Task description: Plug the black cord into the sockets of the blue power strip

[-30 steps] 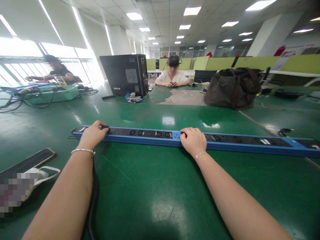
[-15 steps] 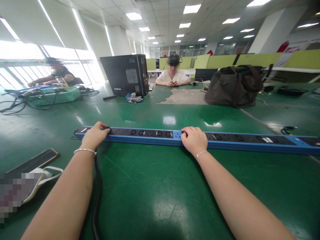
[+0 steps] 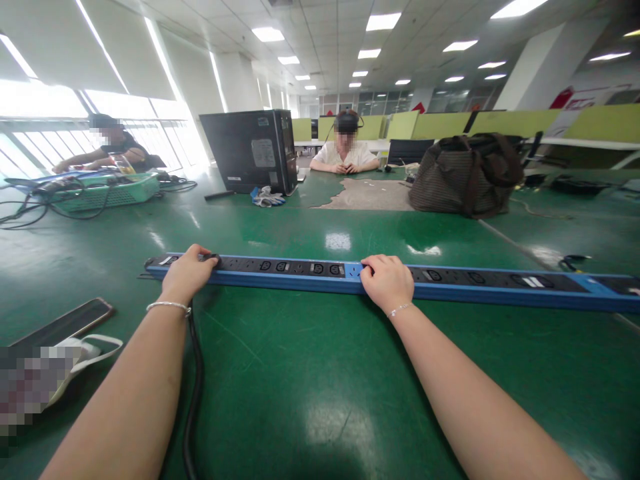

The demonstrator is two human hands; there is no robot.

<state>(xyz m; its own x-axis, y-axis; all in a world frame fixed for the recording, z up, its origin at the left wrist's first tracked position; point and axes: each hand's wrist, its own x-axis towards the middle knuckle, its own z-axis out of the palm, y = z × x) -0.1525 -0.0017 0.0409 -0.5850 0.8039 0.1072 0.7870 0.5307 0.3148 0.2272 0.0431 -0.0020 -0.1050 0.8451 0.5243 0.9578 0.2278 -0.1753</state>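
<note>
A long blue power strip (image 3: 310,285) with a black face and several sockets lies crosswise on the green table. Near its left end, my left hand (image 3: 187,272) is closed on a black plug (image 3: 214,257), which sits against the socket face; whether it is fully seated I cannot tell. From under that wrist a thick black cable (image 3: 194,393) runs down towards me. My right hand (image 3: 387,281) grips the strip around its middle, by a blue socket section (image 3: 354,270), with the fingers over the top edge.
On the left lie a phone (image 3: 60,325) and a pixelated item with a white strap (image 3: 103,353). Farther back stand a green basket (image 3: 113,193) with cables, a black computer case (image 3: 245,150), gloves (image 3: 267,197) and a brown bag (image 3: 463,177). Two people sit beyond the table.
Both hands keep the same hold on the plug and the strip. The view has shifted very slightly; nothing else has visibly moved on the table.
</note>
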